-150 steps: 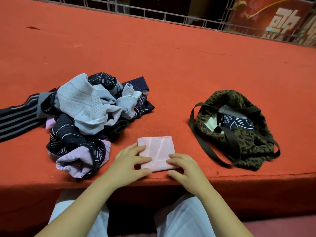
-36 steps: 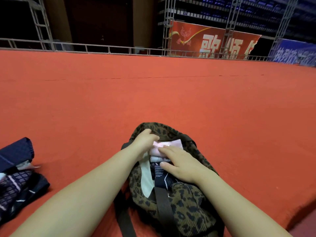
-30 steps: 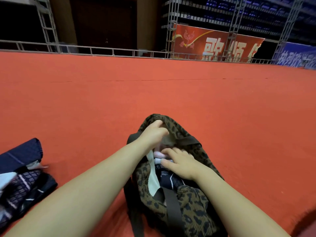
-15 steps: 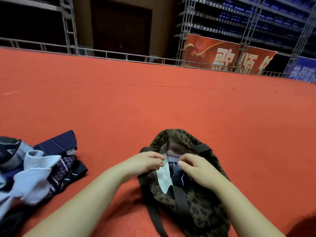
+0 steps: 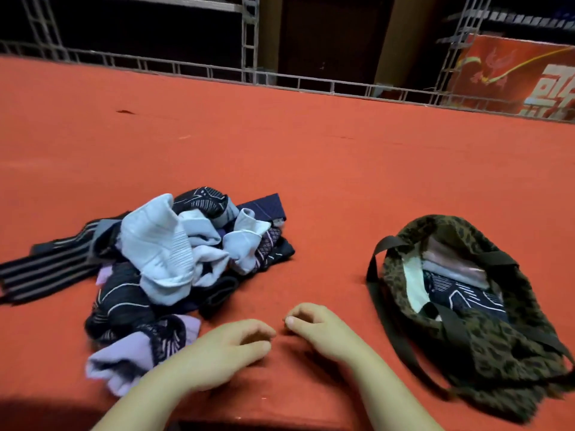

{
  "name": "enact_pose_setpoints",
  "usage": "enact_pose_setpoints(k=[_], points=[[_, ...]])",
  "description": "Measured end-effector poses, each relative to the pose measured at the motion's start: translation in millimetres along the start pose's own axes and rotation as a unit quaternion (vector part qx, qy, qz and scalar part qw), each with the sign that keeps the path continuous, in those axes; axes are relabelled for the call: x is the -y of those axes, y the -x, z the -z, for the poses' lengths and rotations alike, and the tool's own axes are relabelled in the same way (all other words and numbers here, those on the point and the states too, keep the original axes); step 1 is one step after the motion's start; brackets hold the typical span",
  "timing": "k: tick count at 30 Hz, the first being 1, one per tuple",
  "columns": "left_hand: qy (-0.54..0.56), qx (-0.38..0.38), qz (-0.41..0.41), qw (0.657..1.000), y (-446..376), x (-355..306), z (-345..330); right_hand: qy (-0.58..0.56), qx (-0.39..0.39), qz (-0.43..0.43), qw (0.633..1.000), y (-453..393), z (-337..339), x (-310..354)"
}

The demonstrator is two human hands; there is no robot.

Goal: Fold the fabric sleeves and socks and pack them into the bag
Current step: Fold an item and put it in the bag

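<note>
**Clerk:** Item one, with location.

**Checker:** Loose heap of soft knit sleeves and socks, pale blue, lilac and dark patterned, lying on the red carpeted platform. Taking the leopard-print fabric tote bag with dark webbing straps as landmark: the heap sits well apart from it, off to its left.

**Clerk:** Handling?

**Checker:** By judgement: light, limp, not fragile, and tangled, so one piece may drag its neighbours. Best taken by a free cuff or end, such as the lilac-cuffed sock at the near edge of the heap, the part nearest the person.

**Clerk:** Item two, the bag.

**Checker:** Mouth open, slumped on the platform. Inside, folded pieces are stacked: a pinkish folded piece toward the far side, a dark white-lined folded piece nearer. Packing looks part done; most of the heap remains unfolded.

**Clerk:** Hands?

**Checker:** Both lie between bag and heap, near the platform's front edge. Left hand: fingers loosely curled, grasping nothing, just beside the lilac-cuffed sock; whether it touches it, I cannot tell. Right hand: fingers likewise relaxed and curled, empty, on the bag's side, apart from the bag. The two hands nearly meet.

**Clerk:** Surroundings?

**Checker:** Beyond the bag, a metal railing along the platform's far edge, and a red banner behind it.
</note>
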State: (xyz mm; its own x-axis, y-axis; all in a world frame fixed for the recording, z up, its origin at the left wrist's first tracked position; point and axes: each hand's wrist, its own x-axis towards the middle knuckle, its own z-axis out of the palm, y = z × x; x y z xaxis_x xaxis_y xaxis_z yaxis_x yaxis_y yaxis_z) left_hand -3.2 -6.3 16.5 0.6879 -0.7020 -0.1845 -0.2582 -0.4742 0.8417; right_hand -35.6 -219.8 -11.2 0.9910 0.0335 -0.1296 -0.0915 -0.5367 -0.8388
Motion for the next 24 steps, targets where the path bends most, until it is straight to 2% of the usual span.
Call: enact_pose_setpoints(k=[2,6,9,12,14,19,22,24], points=[[0.007,-0.043,-0.021,0.999,29,4,19,-0.039,0.005,0.010,0.999,-6,-31,14],[0.001,-0.222,-0.020,0.975,61,24,51,-0.127,-0.008,0.011,0.992,-14,-76,40],[-0.054,-0.345,-0.035,0.937,72,39,66,-0.157,-0.040,0.005,0.987,-15,-95,48],[-0.206,-0.425,-0.047,0.880,74,52,82,-0.175,-0.072,0.001,0.982,-14,-106,54],[-0.228,-0.452,-0.028,0.862,71,73,89,-0.193,-0.079,-0.001,0.978,-13,-115,60],[-0.096,-0.460,-0.043,0.881,69,119,66,-0.201,-0.019,-0.053,0.978,-13,-137,79],[-0.079,-0.447,-0.069,0.888,67,118,58,-0.206,0.014,-0.028,0.978,-16,-156,90],[-0.066,-0.447,-0.068,0.889,65,114,57,-0.206,-0.004,0.005,0.978,-17,-166,92]])
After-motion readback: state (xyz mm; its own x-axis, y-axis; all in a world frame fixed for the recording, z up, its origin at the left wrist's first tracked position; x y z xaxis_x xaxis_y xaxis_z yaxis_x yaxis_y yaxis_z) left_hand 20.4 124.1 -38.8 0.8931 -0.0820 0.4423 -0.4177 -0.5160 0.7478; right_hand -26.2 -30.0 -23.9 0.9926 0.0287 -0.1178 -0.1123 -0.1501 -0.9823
